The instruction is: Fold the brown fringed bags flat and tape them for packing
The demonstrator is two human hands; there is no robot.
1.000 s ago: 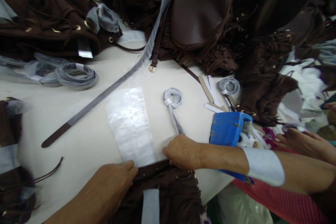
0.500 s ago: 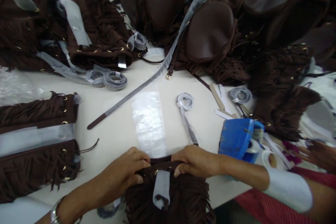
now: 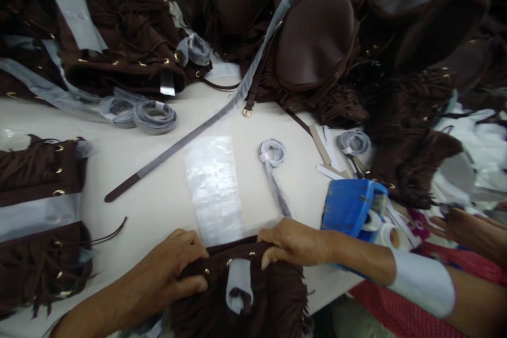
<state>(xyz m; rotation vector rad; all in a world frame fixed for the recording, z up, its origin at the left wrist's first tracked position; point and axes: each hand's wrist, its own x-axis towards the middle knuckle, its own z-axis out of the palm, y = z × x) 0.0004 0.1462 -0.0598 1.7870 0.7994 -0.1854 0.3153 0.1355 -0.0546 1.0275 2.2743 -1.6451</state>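
At the near edge of the table (image 3: 150, 216), the bottom of the picture cuts off the bag (image 3: 273, 296), and fingertips of the left hand (image 3: 174, 259) and right hand (image 3: 293, 243) are hidden behind its rim. The right forearm (image 3: 364, 256) covers part of the blue dispenser (image 3: 344, 203); toward the table's right edge, a co-worker's hand (image 3: 463, 227) is blurred and cut off. Toward the far edge, the strap (image 3: 174, 156) runs out of view, and any print on the tag (image 3: 167, 84) is too small to read.
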